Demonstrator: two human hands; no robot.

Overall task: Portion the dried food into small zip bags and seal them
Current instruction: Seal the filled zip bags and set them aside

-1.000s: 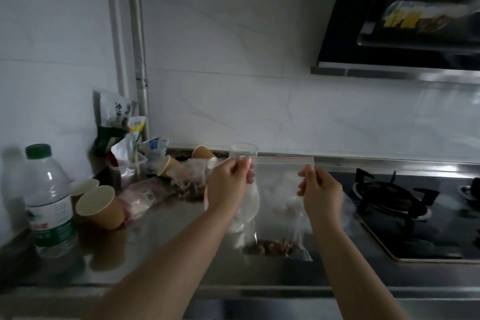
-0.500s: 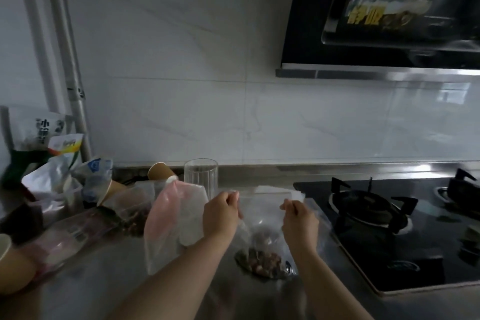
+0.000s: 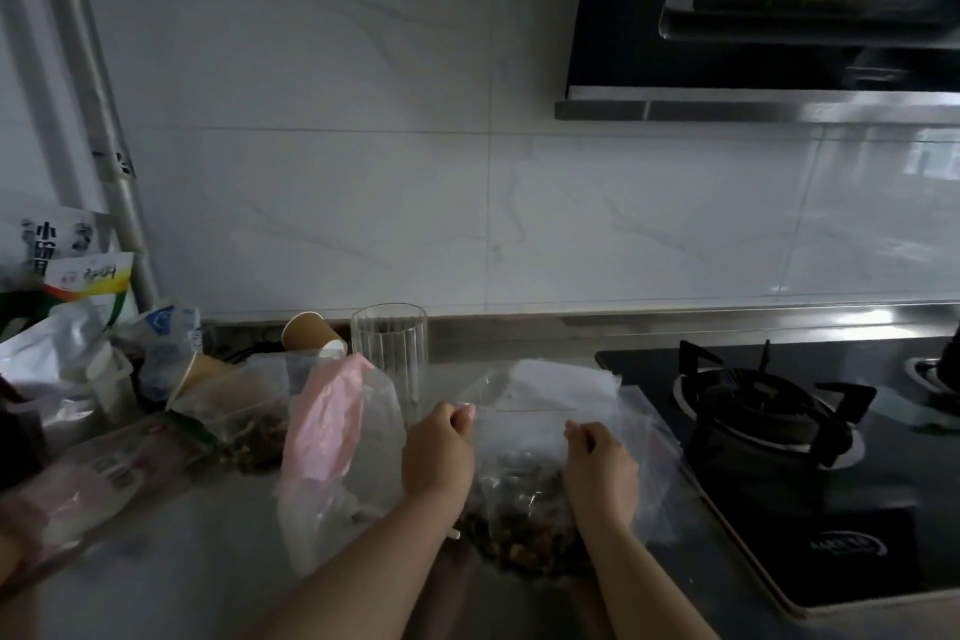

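Note:
A clear zip bag (image 3: 519, 437) with brown dried food (image 3: 524, 535) in its bottom lies on the steel counter (image 3: 171, 577), its top edge pointing toward the wall. My left hand (image 3: 439, 452) pinches the bag's top edge at its left end. My right hand (image 3: 600, 465) pinches the same edge at its right end. A larger clear bag of dried food (image 3: 249, 426) lies to the left. A pink and clear plastic bag (image 3: 327, 437) stands beside my left hand.
A ribbed glass (image 3: 389, 353) stands behind the bags, with paper cups (image 3: 311, 335) tipped next to it. Food packets (image 3: 88, 286) crowd the left corner. A black gas hob (image 3: 779, 431) with a burner sits close on the right. A range hood (image 3: 753, 42) hangs above.
The bag came down from hanging in the air to lying on the counter, and both hands followed it down, still pinching its top edge. The camera swung right.

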